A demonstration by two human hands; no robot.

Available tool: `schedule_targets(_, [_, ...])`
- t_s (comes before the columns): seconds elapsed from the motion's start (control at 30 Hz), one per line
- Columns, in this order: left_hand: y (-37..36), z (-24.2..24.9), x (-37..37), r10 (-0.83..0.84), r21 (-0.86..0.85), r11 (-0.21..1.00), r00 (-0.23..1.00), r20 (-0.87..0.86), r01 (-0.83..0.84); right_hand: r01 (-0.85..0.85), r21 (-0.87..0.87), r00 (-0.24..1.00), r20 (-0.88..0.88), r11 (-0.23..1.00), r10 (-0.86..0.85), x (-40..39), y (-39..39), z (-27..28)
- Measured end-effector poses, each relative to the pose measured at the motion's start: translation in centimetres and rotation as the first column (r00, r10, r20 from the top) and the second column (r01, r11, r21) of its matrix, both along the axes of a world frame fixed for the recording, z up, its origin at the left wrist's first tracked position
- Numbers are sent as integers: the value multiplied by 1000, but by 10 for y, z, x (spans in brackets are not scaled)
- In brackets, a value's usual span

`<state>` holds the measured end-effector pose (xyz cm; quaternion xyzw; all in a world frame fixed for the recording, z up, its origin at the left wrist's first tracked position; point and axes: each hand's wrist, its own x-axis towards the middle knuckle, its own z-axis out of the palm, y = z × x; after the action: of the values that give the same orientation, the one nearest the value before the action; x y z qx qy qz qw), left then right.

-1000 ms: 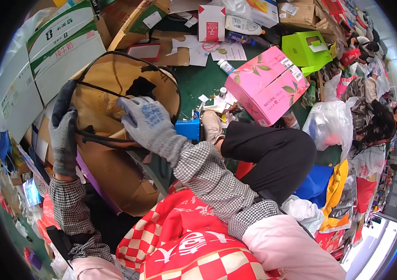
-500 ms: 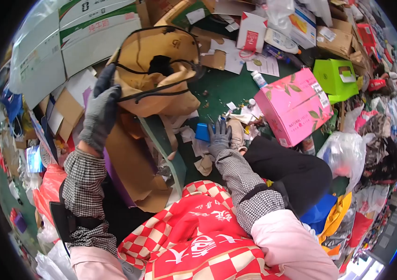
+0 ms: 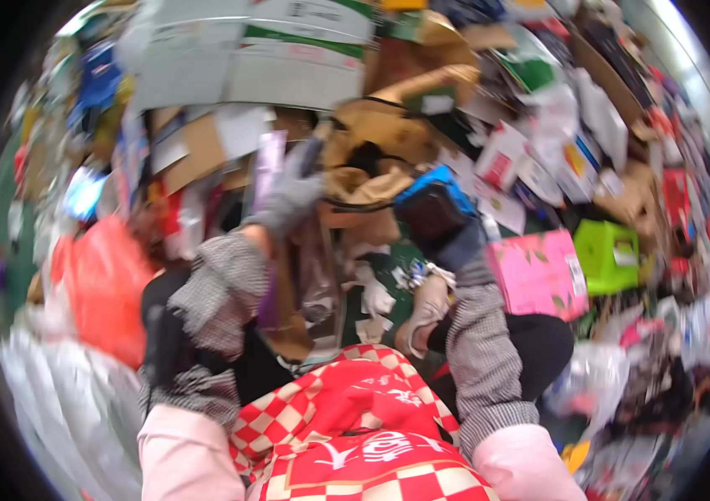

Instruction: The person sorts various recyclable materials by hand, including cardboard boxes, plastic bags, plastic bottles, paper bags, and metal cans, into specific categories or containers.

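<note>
Holding, L side: your left hand (image 3: 292, 196), grey glove, is closed on the near-left rim of the tan bag (image 3: 372, 159); the bag is lifted off the green floor (image 3: 388, 275), mouth w/ dark trim facing you, dark opening visible inside.

Item 2, R side: your right hand (image 3: 455, 242), glove mostly hidden, is clamped on a blue-and-black box (image 3: 432, 204). Box sits raised just beside the bag's right edge, touching or nearly so; blur too heavy to tell which. Black face toward you, blue edge on top.

Item 3: checked sleeves on both forearms, pink cuffs at the bottom edge of view.

Item 4: red-and-white checked cloth (image 3: 355, 426) over your lap, bottom centre.

Item 5: pink carton (image 3: 539, 271) w/ leaf print, on the floor right of your right forearm, apart from it.

Item 6: lime-green box (image 3: 614, 255), just beyond the pink carton, toward the right edge.

Item 7: white cartons w/ green stripes (image 3: 288, 50), far side, behind the bag.

Item 8: orange-red plastic bag (image 3: 104, 284), left side, near your left elbow.

Item 9: paper scraps and flattened cardboard all round; details smeared by motion.
</note>
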<state>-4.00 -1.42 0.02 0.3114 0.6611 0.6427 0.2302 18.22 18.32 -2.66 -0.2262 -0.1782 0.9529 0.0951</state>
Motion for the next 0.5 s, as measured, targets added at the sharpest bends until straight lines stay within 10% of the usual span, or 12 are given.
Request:
schedule_targets(0.03, [-6,20,7,-29,-316,940,893,-449,-128,-4,95,1000,27,995,1,-3,-6,10])
schedule_targets(0.1, [-8,32,26,-204,-397,913,737,-645,-95,-206,412,973,-8,888,229,-19,-21,36])
schedule_targets(0.2, [-23,55,67,149,153,986,765,-627,-66,-331,410,934,11,850,358,-42,-42,74])
schedule_targets(0.27, [-63,83,85,195,46,976,759,-621,-214,-296,931,873,355,-215,334,-52,-49,70])
schedule_targets(0.33, [-94,83,93,369,161,919,641,-673,-359,-69,756,900,329,-651,286,-68,-78,96])
schedule_targets(0.4, [-154,128,144,446,193,879,607,-658,-436,47,830,924,176,-556,340,-57,-90,110])
schedule_targets(0.47, [-215,147,180,627,367,768,497,-600,-526,-129,970,840,-3,204,542,-64,-95,128])
schedule_targets(0.5, [-243,156,200,682,412,720,461,-567,-559,-500,672,741,5,546,672,-75,-111,145])
